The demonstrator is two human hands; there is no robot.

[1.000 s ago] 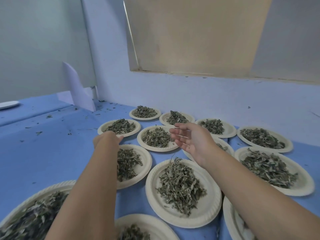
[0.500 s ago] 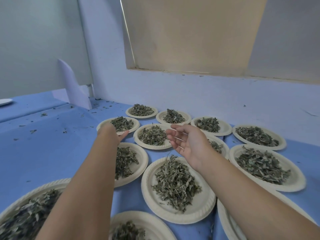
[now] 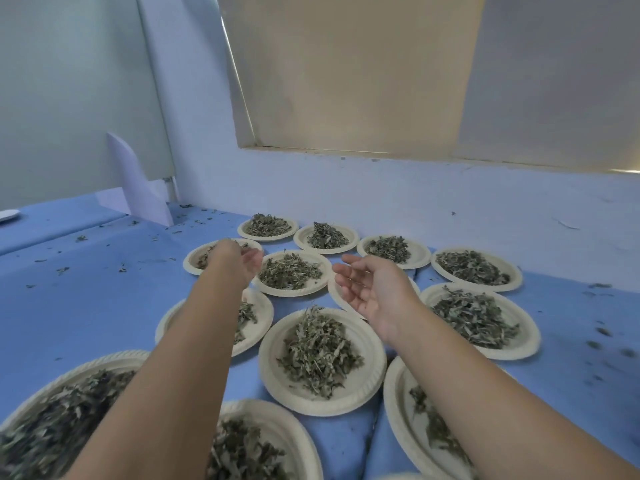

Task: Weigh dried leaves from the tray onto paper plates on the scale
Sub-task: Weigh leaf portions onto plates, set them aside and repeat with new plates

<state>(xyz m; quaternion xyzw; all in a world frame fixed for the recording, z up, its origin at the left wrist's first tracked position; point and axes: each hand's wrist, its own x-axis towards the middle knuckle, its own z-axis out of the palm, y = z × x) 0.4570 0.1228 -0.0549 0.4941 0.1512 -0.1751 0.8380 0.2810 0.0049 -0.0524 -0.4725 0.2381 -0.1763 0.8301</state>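
I am holding my left hand (image 3: 235,259) out over the plate (image 3: 191,265) at the far left of the group, its back turned to me (so the fingers are hidden, and I cannot tell whether they are pinching leaves or only hovering). My right hand (image 3: 375,294) is hanging open just right of the middle plate (image 3: 277,292), palm facing left, fingers loosely spread and holding nothing. The dried leaves (image 3: 317,355) are lying in small heaps on paper plates (image 3: 512,271) all over the blue worktop (image 3: 86,306); neither tray nor scale is showing. I am judging the leaves to be nearly weightless, crisp and crumbly, so a loose pinch from the top of a heap is suiting them better than a squeeze, which would be shedding crumbs (image 3: 62,270) like those scattered around. The plates are looking thin and bendy: I am thinking of lifting one by two opposite rims, kept level.
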